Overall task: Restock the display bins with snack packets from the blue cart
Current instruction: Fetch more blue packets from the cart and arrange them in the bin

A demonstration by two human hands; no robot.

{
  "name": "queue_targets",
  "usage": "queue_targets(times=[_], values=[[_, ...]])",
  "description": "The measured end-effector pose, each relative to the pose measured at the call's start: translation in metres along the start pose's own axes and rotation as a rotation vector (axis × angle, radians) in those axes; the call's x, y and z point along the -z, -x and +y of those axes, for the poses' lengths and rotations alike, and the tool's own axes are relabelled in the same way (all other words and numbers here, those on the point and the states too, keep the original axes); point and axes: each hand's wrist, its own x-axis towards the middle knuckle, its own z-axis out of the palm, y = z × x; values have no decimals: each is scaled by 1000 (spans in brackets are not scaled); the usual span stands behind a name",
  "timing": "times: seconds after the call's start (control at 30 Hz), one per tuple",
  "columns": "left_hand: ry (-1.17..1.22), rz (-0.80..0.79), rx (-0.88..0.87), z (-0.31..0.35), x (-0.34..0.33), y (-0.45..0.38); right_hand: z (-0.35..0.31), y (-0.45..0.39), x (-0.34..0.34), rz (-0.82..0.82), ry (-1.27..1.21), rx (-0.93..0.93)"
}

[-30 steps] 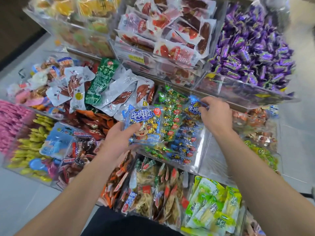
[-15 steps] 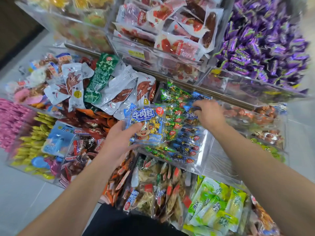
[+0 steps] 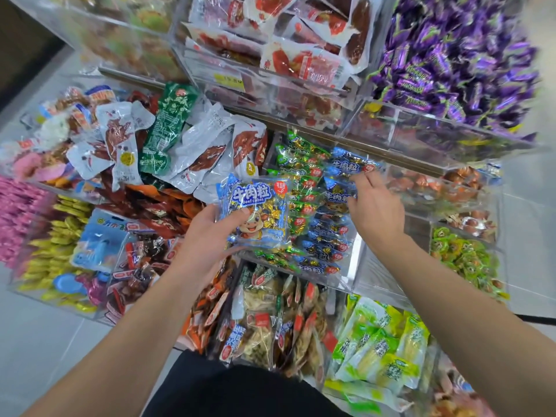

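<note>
Beef-cube packet point(image 3: 257, 215): blue crinkly film bag of small wrapped sweets, held over the clear display bin point(image 3: 356, 260); probably light, soft, slippery, best pinched at a sealed edge. Left hand point(image 3: 207, 236) grips its lower-left corner; right hand point(image 3: 376, 206), fingers loosely spread, touches smaller packets point(image 3: 340, 176) in the bin.

Bare forearms, no sleeves; a black garment point(image 3: 240, 389) below.

Blue beef-cube packet point(image 3: 257, 216) tilted above clear bin point(image 3: 355, 251) of matching packets.
</note>
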Motion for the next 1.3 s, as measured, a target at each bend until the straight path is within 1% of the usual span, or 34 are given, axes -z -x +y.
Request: queue_targets(times=[0.13,0.3,0.5,0.6,0.73,0.83,0.97,1.17,1.23,1.3], values=[[-6,-10,-13,2,-2,1,-7,-7,-3,-79,-53,-90],[30,-4,3,2,1,1,-5,-19,-3,-124,-60,-168],[15,-6,11,2,-1,-3,-8,-27,-9,-218,-43,-75],[5,-4,-3,4,-3,-2,-9,-30,-13,-206,-41,-105],[27,-7,-8,4,-4,-3,-11,-34,-14,-219,40,-118],[51,4,-7,5,-5,-2,-7,-30,-14,-228,35,-146],[54,-21,15,4,-6,-1,-1,-22,-9,-198,-73,-144],[99,-3,-22,5,-9,3,13,-10,-2,-30,-257,-184],[68,41,-32,2,-8,3,18,-6,-2,5,-280,-189],[55,39,-28,3,-8,5,22,-2,-4,9,-244,-204]])
